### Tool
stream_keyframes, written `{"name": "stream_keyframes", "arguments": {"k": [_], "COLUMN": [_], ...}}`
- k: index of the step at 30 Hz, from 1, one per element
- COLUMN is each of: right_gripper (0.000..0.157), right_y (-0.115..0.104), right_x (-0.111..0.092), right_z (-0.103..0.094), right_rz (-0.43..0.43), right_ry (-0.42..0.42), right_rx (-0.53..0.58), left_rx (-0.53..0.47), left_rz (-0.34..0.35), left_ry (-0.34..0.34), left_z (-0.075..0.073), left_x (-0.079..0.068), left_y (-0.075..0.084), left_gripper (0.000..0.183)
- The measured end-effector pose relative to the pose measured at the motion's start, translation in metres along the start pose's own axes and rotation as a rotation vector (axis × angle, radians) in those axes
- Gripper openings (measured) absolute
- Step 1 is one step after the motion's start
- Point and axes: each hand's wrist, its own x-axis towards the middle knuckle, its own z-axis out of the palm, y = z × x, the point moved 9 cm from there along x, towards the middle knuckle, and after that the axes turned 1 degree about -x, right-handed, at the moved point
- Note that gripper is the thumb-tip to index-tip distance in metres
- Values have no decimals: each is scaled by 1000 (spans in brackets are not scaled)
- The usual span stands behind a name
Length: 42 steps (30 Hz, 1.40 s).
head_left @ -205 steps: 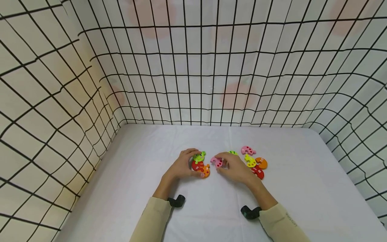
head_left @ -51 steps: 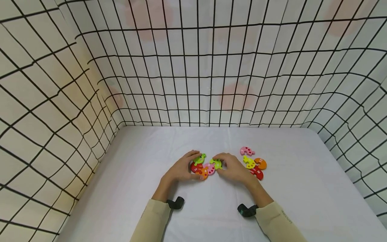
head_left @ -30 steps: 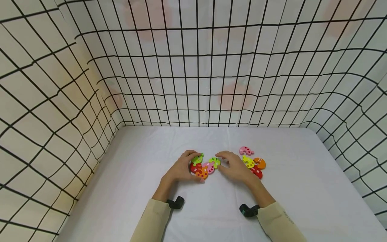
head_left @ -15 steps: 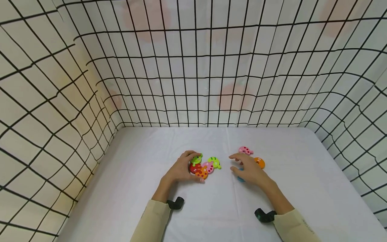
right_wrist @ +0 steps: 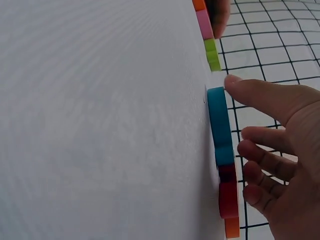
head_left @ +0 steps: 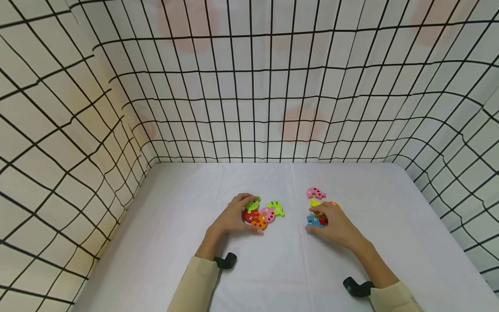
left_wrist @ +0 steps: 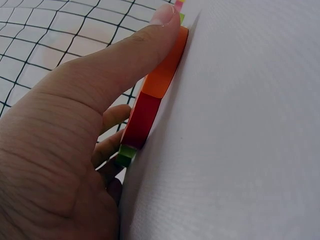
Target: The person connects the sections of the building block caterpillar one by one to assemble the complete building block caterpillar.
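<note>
My left hand (head_left: 231, 216) curls round flat, caterpillar-like puzzle pieces, its thumb beside the orange piece (head_left: 259, 222) and fingertips at the green head piece (head_left: 252, 204). Between those pieces sits a red piece (head_left: 251, 216) marked 2. A pink piece (head_left: 267, 214) and a green striped piece (head_left: 276, 208) continue the row to the right. My right hand (head_left: 338, 226) hovers over a blue piece (head_left: 313, 221); in the right wrist view its thumb stands close to the blue edge, and the fingers are loosely bent, apart from it. A red piece (right_wrist: 228, 199) and an orange piece (right_wrist: 232, 228) lie behind.
A loose pink piece (head_left: 315, 193) lies at the back right, with a yellow piece (head_left: 315, 203) nearer, partly hidden by my right hand. A white cloth (head_left: 187, 190) covers the table. Grid-patterned walls (head_left: 269, 86) rise at the back and sides.
The pink and green striped pieces have joined the left row. My right hand has let go of the green piece and moved right, over the blue piece. The left hand stays nearly still.
</note>
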Motion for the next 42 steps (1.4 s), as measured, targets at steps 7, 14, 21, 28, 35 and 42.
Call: {"name": "stream_keyframes", "arguments": {"k": [7,14,21,28,35,42], "right_gripper": [63,54,55,58,53,52], "right_y": [6,4,4,2,-11,-26], "right_x": [-5,-7,-7,-2,8,20], "right_z": [7,7,9,5,-6,-1], "right_rz": [12,-14,2,47,-14,6], "right_ry": [-72,-78,-78,-62,25,37], "right_rx": [-46,-48,12,57,67,118], "left_rx": [-33,-36,-22,-18,-11,-5], "left_rz": [15,0,-22,1,-1,-11], "left_ry": [6,18,6,16,20,11], "left_z": [2,4,4,0,-2,-1], "left_x": [-2,-2,-4,-3,-1,1], "left_y": [2,-3,-8,-3,-2,-5], "left_gripper": [101,101,98,98,99,101]}}
